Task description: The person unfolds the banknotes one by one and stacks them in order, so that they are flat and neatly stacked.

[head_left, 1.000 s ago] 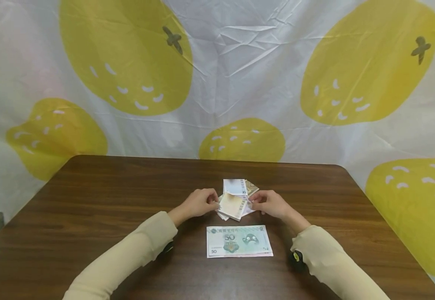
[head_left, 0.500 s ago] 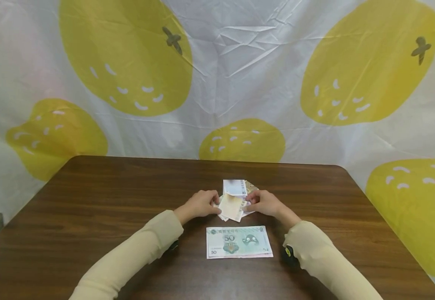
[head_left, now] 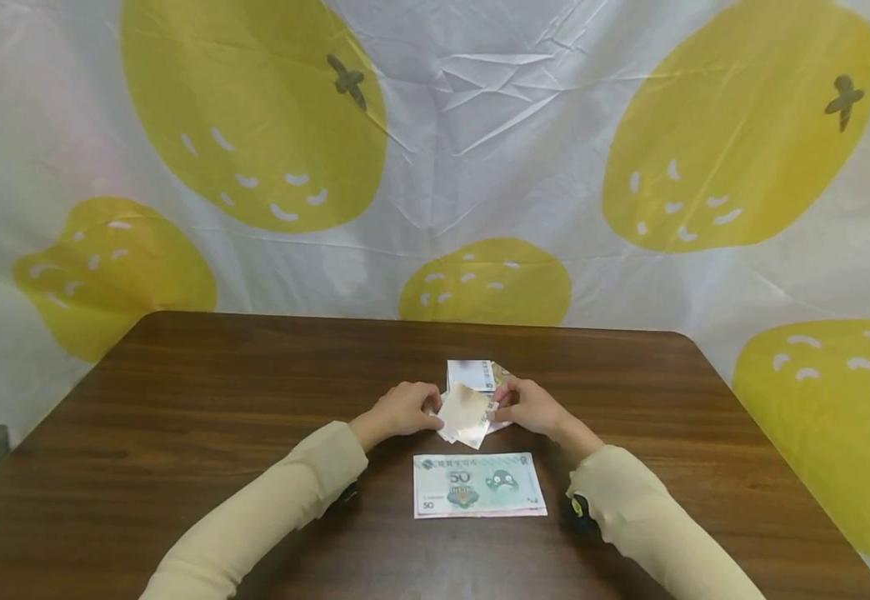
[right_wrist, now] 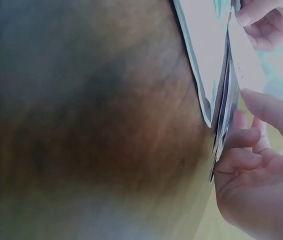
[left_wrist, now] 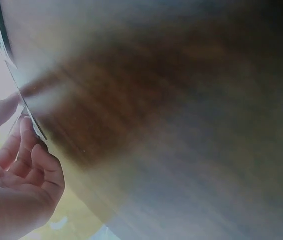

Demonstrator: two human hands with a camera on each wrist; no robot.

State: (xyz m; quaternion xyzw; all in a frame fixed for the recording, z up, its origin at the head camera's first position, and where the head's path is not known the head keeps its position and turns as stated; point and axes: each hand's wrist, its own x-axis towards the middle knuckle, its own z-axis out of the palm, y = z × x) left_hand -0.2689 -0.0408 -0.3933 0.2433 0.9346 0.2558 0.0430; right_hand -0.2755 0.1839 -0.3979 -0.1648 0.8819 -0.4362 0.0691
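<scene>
My left hand [head_left: 403, 408] pinches the left edge of a small, uneven bundle of pale banknotes [head_left: 463, 408] between thumb and fingers. Opposite it, my right hand [head_left: 535, 406] pinches the bundle's right side. The right wrist view shows the thumb on the front of the notes [right_wrist: 246, 60] and curled fingers behind several layered edges. In the left wrist view only a thin edge shows at the fingertips [left_wrist: 26, 120]. Just behind the bundle lie a whitish note [head_left: 469, 373] and a brownish note [head_left: 502, 371], partly covered.
Nearer me, a greenish 50 banknote [head_left: 480, 486] lies flat, with a pinkish edge showing under it. The dark wooden table [head_left: 270, 367] ends at a white cloth [head_left: 435, 150] printed with yellow fruit. Both forearms wear pale sleeves.
Both hands have moved slightly inward, the right more to the left. The notes between them have shifted and fanned, and their faces now catch more light. The 50 note has not moved.
</scene>
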